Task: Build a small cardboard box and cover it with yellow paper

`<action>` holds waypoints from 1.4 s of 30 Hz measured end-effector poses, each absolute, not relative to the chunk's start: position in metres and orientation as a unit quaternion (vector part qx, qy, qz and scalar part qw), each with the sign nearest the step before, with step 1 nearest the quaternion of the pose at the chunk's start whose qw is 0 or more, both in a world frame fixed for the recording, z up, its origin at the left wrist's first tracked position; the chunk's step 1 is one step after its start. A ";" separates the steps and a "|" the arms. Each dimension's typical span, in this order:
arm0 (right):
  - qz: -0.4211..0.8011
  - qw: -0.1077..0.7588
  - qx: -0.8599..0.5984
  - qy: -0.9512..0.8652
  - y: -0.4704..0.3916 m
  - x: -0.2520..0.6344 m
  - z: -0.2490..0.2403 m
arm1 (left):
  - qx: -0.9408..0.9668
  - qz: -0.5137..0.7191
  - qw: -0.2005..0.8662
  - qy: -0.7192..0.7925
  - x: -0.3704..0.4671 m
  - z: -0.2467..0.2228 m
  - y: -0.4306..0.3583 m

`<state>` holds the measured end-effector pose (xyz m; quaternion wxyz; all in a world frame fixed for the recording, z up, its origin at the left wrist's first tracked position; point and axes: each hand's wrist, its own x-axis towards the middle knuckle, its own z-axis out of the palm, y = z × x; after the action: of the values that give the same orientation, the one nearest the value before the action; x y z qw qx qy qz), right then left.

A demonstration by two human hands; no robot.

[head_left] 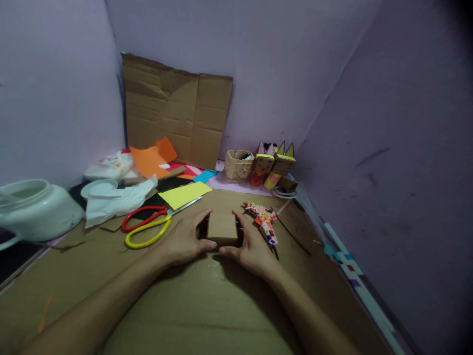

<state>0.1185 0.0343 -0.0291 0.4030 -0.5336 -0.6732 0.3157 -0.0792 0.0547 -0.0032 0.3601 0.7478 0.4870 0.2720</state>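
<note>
A small brown cardboard box (222,228) stands at the middle of the cardboard-covered table, between my two hands. My left hand (186,237) grips its left side, thumb at the near lower corner and fingers along the side. On the opposite side my right hand (251,245) holds it the same way, thumb near the front edge. Left of my left hand lie scissors (148,224) with one red and one yellow handle loop. A glue gun (264,219) with a colourful floral pattern rests just right of my right hand.
Yellow paper (186,195) overlaps the scissor blades. Orange paper (151,160), white tissue (121,199) and a white pot (40,212) lie to the left. A cardboard sheet (177,111) leans on the wall. A small basket (238,166) and cardboard animal figures (275,165) stand at the back.
</note>
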 end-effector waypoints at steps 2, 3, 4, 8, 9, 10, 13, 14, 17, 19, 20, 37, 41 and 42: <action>0.339 0.413 -0.521 -0.666 0.034 0.119 -0.026 | 0.746 0.278 0.360 0.487 -0.078 -0.005 0.054; 0.350 0.418 -0.514 -0.662 0.034 0.119 -0.024 | 0.745 0.283 0.360 0.485 -0.078 -0.006 0.054; 0.357 0.421 -0.507 -0.661 0.034 0.119 -0.023 | 0.745 0.287 0.359 0.483 -0.078 -0.007 0.054; 0.362 0.430 -0.493 -0.664 0.036 0.119 -0.022 | 0.746 0.296 0.361 0.475 -0.076 -0.007 0.054; 0.363 0.428 -0.493 -0.665 0.036 0.119 -0.022 | 0.746 0.293 0.362 0.476 -0.076 -0.007 0.054; 0.365 0.427 -0.493 -0.664 0.036 0.118 -0.022 | 0.748 0.288 0.361 0.476 -0.075 -0.005 0.052; 0.391 0.419 -0.496 -0.652 0.034 0.118 -0.023 | 0.765 0.263 0.340 0.479 -0.077 0.003 0.049; 0.404 0.418 -0.498 -0.644 0.033 0.119 -0.022 | 0.769 0.258 0.334 0.480 -0.080 0.007 0.049; 0.420 0.421 -0.509 -0.622 0.031 0.124 -0.015 | 0.763 0.277 0.322 0.487 -0.094 0.022 0.053; 0.406 0.437 -0.521 -0.611 0.030 0.129 -0.007 | 0.754 0.305 0.268 0.517 -0.106 0.030 0.062; 0.395 0.450 -0.524 -0.605 0.030 0.132 -0.002 | 0.752 0.302 0.219 0.544 -0.111 0.032 0.067; 0.278 0.546 -0.531 -0.585 0.029 0.131 0.009 | 0.755 0.100 -0.021 0.648 -0.096 0.009 0.115; 0.288 0.547 -0.536 -0.575 0.029 0.130 0.009 | 0.725 0.154 0.003 0.672 -0.101 0.009 0.115; 0.294 0.549 -0.537 -0.569 0.029 0.130 0.008 | 0.716 0.176 0.010 0.675 -0.103 0.012 0.114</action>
<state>0.1303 0.0294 0.0084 0.5488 -0.5366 -0.5694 0.2943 -0.1033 0.1137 0.0125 0.0095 0.7159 0.6755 0.1763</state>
